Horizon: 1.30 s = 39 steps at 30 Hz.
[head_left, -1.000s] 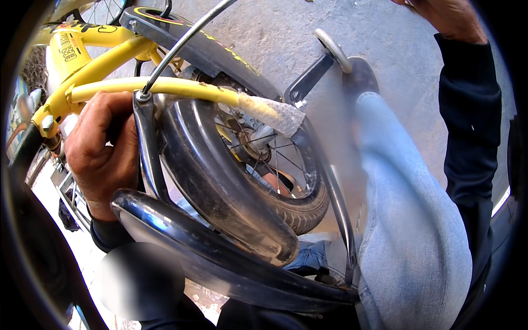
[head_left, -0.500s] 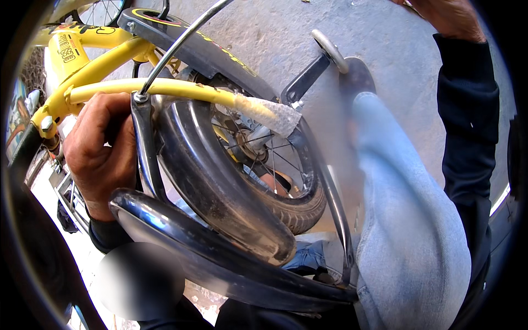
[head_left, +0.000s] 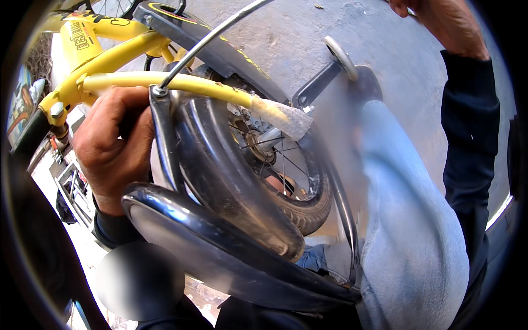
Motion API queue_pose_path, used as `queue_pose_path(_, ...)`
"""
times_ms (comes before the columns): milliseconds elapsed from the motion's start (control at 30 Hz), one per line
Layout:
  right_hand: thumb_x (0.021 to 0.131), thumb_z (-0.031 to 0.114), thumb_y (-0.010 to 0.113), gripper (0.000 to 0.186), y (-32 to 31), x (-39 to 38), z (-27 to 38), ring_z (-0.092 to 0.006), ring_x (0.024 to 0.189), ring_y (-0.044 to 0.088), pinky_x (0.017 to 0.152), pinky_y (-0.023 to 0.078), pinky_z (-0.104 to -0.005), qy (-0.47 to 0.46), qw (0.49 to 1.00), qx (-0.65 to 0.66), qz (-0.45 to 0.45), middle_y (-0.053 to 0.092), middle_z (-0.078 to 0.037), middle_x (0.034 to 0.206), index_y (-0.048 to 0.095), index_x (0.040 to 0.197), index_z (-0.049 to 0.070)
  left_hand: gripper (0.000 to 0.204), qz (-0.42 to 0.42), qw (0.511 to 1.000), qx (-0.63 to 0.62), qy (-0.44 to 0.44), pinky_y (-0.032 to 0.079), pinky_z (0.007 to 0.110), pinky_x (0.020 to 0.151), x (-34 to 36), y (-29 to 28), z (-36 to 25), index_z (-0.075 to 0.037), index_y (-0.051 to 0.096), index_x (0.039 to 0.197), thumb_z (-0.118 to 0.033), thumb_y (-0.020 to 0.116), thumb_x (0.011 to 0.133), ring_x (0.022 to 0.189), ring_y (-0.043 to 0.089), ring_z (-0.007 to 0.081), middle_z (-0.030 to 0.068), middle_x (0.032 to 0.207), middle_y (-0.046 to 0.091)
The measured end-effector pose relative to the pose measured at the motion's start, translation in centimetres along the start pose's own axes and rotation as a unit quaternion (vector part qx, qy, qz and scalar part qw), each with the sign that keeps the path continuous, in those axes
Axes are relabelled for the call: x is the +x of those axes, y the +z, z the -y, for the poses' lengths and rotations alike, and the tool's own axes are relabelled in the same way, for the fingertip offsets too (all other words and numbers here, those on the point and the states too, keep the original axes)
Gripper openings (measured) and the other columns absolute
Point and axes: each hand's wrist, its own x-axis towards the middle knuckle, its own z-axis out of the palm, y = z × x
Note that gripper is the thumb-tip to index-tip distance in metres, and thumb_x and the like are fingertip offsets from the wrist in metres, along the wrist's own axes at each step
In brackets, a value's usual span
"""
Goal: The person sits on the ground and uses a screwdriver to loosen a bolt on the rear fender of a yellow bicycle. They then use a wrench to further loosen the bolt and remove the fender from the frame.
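Observation:
My left hand (head_left: 113, 146) is closed behind a black metal strut (head_left: 165, 146), just under the bent yellow frame tube (head_left: 198, 85) of a bicycle. Its fingertips are hidden, so what they pinch does not show. A bolt (head_left: 159, 91) joins the strut's top to a thin metal rod (head_left: 212, 36). Below lie a black mudguard (head_left: 225, 170) and the spoked wheel (head_left: 316, 206). Clear wrap (head_left: 294, 122) covers the tube's end. At the upper right edge, my right hand (head_left: 448, 25) has curled fingers, partly cut off; a thin dark thing beside them is unclear.
A long black padded-looking carrier or seat (head_left: 236, 250) crosses in front of the wheel. The black chain guard (head_left: 220, 47), crank arm (head_left: 316, 85) and pedal (head_left: 341, 58) stand beyond. My leg in light jeans (head_left: 412, 220) is at right, on grey concrete floor (head_left: 286, 38).
The bicycle and my left hand sit slightly farther right in the picture. My right hand shows a little lower, with more of its fingers in view. The left hand keeps its place at the strut.

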Motion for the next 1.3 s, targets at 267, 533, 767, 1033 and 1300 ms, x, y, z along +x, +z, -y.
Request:
queue_pose_path(267,0.092,0.023,0.067,0.035,0.5,0.2,0.1,-0.0104,0.058,0.061,0.053,0.054,-0.0209,0.017,0.999,-0.032,-0.040,0.063,-0.011,0.082,0.054,0.115,0.000,0.011,-0.013,1.000,0.001,-0.011,0.049,0.027,0.063,-0.1,0.0,-0.3,0.001,0.065,0.086,0.004,0.072,0.077,0.067,0.062,0.0179,0.0093,0.075,0.063)
queue_pose_path(533,0.092,0.019,0.066,0.035,0.6,0.2,0.4,-0.0119,0.060,0.062,0.055,0.055,-0.0230,0.059,0.997,-0.038,-0.040,0.064,-0.012,0.082,0.052,0.115,-0.002,0.013,-0.028,0.999,-0.010,-0.036,0.049,0.026,0.063,-0.4,0.0,-0.4,0.002,0.064,0.086,0.006,0.072,0.076,0.068,0.062,0.0170,0.0090,0.076,0.062)
queue_pose_path(767,0.089,0.014,0.066,0.039,1.0,0.2,-0.1,-0.0154,0.063,0.063,0.057,0.055,-0.0248,0.028,0.999,0.010,-0.025,0.066,-0.014,0.086,0.047,0.119,-0.001,0.015,-0.041,0.993,-0.069,-0.082,0.046,0.023,0.060,-1.2,-0.1,-0.9,0.004,0.064,0.088,0.010,0.070,0.076,0.065,0.058,0.0121,0.0059,0.074,0.057)
queue_pose_path(1033,0.088,0.025,0.068,0.041,-0.2,0.2,-0.8,-0.0146,0.066,0.064,0.061,0.056,-0.0260,0.047,0.998,-0.038,0.015,0.066,-0.012,0.089,0.053,0.118,0.003,0.014,-0.037,0.992,-0.086,-0.079,0.045,0.022,0.058,-1.2,0.0,-1.1,0.004,0.064,0.088,0.009,0.070,0.077,0.063,0.057,0.0099,0.0051,0.074,0.057)
queue_pose_path(1300,0.090,0.043,0.067,0.051,-2.0,-0.4,-2.7,-0.0099,0.068,0.063,0.062,0.057,-0.0240,0.018,0.996,-0.068,0.062,0.063,-0.006,0.088,0.057,0.127,0.009,0.012,-0.070,0.994,-0.070,-0.038,0.046,0.027,0.059,-2.4,0.5,-0.9,0.001,0.065,0.084,0.004,0.072,0.076,0.064,0.059,0.0175,0.0087,0.073,0.059)
